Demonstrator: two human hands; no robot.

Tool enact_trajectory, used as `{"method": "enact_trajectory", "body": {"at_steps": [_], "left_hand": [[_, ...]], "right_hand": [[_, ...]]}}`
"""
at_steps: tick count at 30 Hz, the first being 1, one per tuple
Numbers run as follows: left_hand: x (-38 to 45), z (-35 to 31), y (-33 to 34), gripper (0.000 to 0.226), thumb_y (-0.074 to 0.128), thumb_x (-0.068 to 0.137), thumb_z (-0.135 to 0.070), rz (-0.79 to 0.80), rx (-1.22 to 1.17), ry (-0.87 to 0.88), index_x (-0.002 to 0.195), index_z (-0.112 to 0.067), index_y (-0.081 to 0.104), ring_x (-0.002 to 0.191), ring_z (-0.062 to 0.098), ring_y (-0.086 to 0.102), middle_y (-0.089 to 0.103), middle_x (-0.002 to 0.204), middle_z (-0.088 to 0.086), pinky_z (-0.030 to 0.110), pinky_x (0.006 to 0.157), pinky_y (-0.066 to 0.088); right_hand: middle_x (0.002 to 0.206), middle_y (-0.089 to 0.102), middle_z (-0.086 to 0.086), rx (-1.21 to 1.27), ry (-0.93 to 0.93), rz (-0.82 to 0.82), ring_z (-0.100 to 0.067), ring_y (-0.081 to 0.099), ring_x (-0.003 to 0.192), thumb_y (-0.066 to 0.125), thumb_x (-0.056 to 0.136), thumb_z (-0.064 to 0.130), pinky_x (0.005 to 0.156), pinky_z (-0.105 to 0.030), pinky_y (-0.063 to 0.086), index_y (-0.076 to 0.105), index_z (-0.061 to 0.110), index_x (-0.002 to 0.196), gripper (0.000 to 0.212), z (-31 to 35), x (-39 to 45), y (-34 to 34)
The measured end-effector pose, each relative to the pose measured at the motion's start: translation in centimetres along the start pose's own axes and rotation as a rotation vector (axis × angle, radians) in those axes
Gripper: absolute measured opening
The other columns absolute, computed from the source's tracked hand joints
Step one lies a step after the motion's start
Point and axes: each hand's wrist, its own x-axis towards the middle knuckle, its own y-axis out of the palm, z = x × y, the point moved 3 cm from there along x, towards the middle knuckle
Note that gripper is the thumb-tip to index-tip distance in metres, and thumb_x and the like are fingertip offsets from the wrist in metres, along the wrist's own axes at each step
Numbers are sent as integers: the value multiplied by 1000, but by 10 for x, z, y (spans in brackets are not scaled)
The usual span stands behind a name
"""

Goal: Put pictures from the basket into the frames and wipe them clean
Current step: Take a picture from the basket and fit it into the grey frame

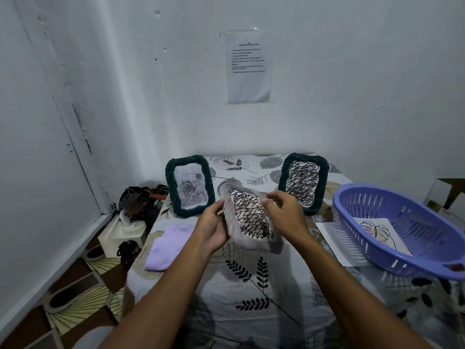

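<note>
Head view: your left hand (214, 226) and right hand (284, 210) hold a pale frame (251, 220) between them, lifted above the table (251, 285). The left fingers are closed on its left edge, with the thumb near the upper corner. The right fingers curl over its upper right edge; motion blur keeps you from telling how firmly they pinch. The frame is tilted and smeared, and a dark scribbled-line picture shows inside it.

Just behind your hands, two dark green frames stand upright near the wall. The left green frame (190, 186) holds a grey picture of roses. The right green frame (303, 181) holds a picture of tangled black loops, and your right hand overlaps its lower left corner in this view.

A lilac cloth (167, 244) lies crumpled on the table to the left of your left wrist, apart from it.

To your right sits a purple slotted basket (427, 248), tipped toward you. One picture (377, 230) with a leaf line drawing lies in it, seen partly through the slots. A white sheet (334, 243) pokes out from under the basket's near left edge, flat on the leaf-patterned tablecloth.
</note>
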Motion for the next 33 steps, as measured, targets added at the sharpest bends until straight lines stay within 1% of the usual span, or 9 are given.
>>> {"method": "enact_trajectory", "body": {"at_steps": [3,6,8,10,12,16,26,29,33], "left_hand": [[1,4,-11,40,35,103,-30,-17,-5,-19,108,0,62,88,31,65,72,93,18,43,76,50],[4,10,-19,41,34,103,-29,-56,-21,-45,107,0,62,85,32,67,71,94,19,44,76,50],[6,16,-24,41,33,104,-29,-82,-28,-71,108,1,61,86,33,66,72,93,20,45,77,49],[8,19,-29,41,33,104,-27,-111,-4,-88,112,3,60,92,34,64,71,96,21,46,79,49],[9,20,-33,39,34,104,-25,-145,55,-106,115,3,59,94,34,62,69,101,21,46,80,50],[10,15,-43,29,40,103,-24,-279,374,-28,90,-5,58,74,25,62,66,82,13,32,61,51],[22,9,-49,38,46,98,-38,-288,590,-59,82,-7,61,61,21,57,62,65,7,28,58,48],[25,8,-47,40,45,99,-38,-292,631,-38,83,-4,59,52,19,56,60,57,5,25,51,46],[26,8,-47,43,43,100,-40,-277,705,-46,94,-1,61,47,18,60,64,57,6,25,48,47]], "right_hand": [[123,60,-8,202,285,125,-22,57,101,51,98,29,78,-31,46,56,11,127,34,-29,3,2],[118,62,-17,620,616,318,-32,58,103,44,100,27,87,-44,51,60,6,116,30,-51,-4,16],[124,57,-22,784,695,354,-33,54,108,43,99,16,105,-57,39,61,3,116,28,-61,-6,22],[123,55,-24,825,714,356,-32,50,108,40,98,7,110,-59,30,60,0,116,28,-67,-6,25],[121,58,-25,851,716,347,-33,53,106,37,98,2,107,-55,37,57,-5,118,29,-71,-5,26],[104,64,-23,823,721,289,-33,62,91,33,98,-3,79,-46,51,57,-3,109,27,-76,-2,26],[108,63,-26,538,676,229,-34,64,90,43,94,-7,71,-41,56,54,-6,113,22,-87,11,38],[89,68,-20,273,582,252,-28,65,77,48,91,0,66,-36,56,65,-6,98,19,-87,16,37],[76,61,-15,39,462,279,-23,55,69,50,88,8,61,-32,39,66,-6,85,22,-84,20,34]]}}
